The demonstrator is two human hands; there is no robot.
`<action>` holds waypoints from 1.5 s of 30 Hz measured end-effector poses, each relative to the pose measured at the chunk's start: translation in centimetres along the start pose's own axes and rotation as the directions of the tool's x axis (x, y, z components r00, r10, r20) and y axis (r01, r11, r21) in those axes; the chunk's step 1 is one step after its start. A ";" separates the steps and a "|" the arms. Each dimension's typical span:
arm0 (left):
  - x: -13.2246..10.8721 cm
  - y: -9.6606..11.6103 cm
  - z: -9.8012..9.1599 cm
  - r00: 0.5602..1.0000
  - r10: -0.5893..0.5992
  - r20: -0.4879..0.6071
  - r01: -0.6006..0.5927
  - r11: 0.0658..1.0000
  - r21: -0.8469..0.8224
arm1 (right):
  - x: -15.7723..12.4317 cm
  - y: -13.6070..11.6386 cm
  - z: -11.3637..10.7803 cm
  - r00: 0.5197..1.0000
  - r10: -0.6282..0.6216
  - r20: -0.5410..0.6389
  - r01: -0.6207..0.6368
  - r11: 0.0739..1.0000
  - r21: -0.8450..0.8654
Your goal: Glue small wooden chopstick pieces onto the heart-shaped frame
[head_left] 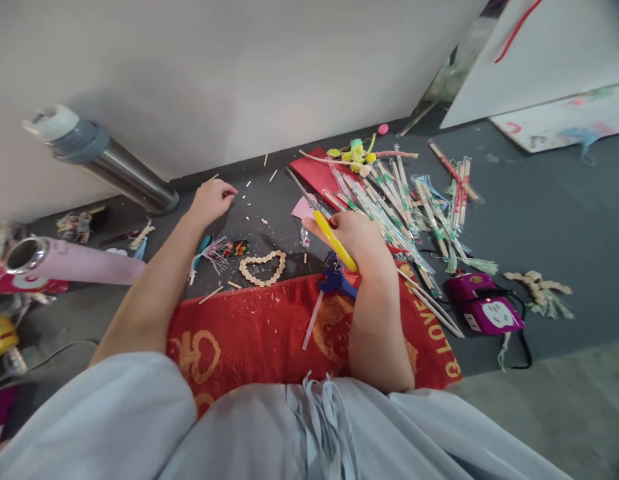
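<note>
The left hand (214, 200) curls half-closed over the dark grey desk (554, 220), contents indistinguishable; a pale, heart-shaped, wood-coloured loop (259, 282) lies between; the right hand (362, 237) grips yellow-handled metal scissors (333, 238), best steered slowly.

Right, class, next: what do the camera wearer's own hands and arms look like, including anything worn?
The left hand and the right hand are ungloved and bare to the wrist. The forearms are bare too, emerging from under a loose, pale grey-blue cloth garment with thin, matching fabric ties at its front.
</note>
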State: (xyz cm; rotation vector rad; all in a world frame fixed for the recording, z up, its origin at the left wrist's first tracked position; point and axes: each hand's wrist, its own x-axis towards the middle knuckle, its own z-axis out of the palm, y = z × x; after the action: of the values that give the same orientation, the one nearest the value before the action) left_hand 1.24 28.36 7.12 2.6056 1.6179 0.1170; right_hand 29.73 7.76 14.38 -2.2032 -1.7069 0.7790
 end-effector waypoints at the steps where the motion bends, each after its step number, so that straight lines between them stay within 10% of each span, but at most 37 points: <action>1: 0.4 -0.2 0.2 1.000 -0.014 0.022 0.014 1.000 0.013 | 0.0 -0.1 0.0 1.000 -0.002 0.010 0.002 1.000 -0.002; 13: 3.9 0.2 2.5 0.992 0.016 0.126 -0.024 0.998 0.061 | -0.2 -0.9 0.2 0.999 0.008 0.039 -0.009 1.000 0.023; 26: 1.3 4.8 1.1 0.845 0.482 0.231 -0.486 0.873 -0.043 | -0.2 -0.9 0.3 0.999 -0.009 0.036 0.009 1.000 -0.001; 45: -1.8 2.0 1.3 0.901 0.365 0.236 -0.402 0.906 0.131 | 0.0 -0.9 0.4 0.999 -0.007 0.043 0.008 1.000 -0.017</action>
State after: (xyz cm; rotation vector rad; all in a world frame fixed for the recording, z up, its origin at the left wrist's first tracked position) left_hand 2.35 25.84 5.95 2.9238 1.0741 -0.2818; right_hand 28.73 7.93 14.56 -2.2057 -1.7469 0.8188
